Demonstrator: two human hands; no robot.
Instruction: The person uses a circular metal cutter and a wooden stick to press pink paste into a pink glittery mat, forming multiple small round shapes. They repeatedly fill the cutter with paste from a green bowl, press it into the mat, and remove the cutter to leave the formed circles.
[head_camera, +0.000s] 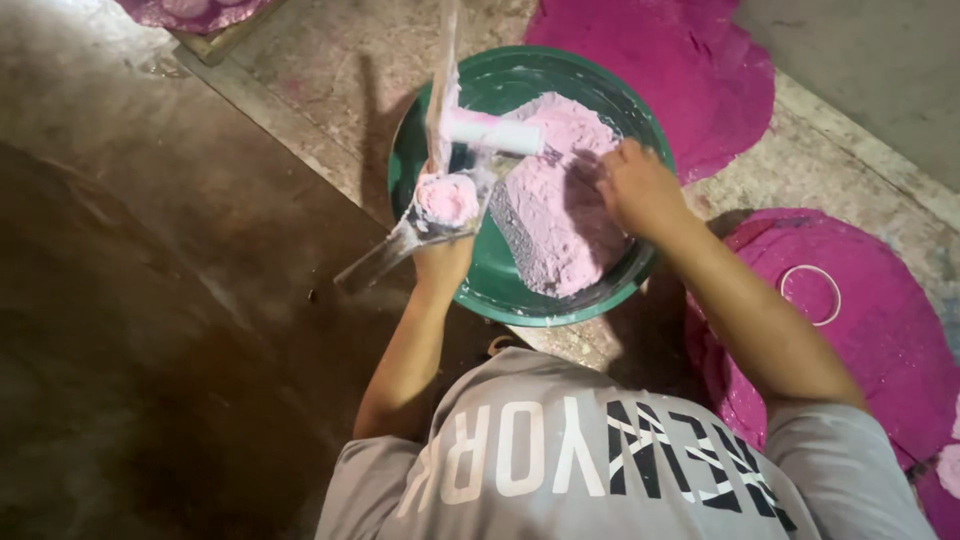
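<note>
**Pink powder is packed into a small mould over a green basin**

The small round metal mould (446, 200), filled to the top with pale pink powder, is held over the left rim of the round green plastic basin (520, 300). The left hand (440, 262) grips it from below; its fingers are closed around the mould, which seems to have a long metal handle pointing toward the left side of the floor. Just above the mould a white cylinder-shaped piece (492, 132) and a thin blurred upright strip are visible; I cannot tell what holds them.

The right hand (636, 188) rests on the large heap of pale pink powder (560, 200) inside the basin, fingers bent down into the powder as if scooping, so it is near the mould but apart from it. Whether it grasps powder I cannot tell.

To my judgement the step is filling and pressing the mould; the next move calls for a steady left grip and a level top.

The basin stands on the rough concrete floor (300, 90). Around it lie flat magenta powder patches (690, 70), and on the right one a thin white ring (810, 294).
</note>
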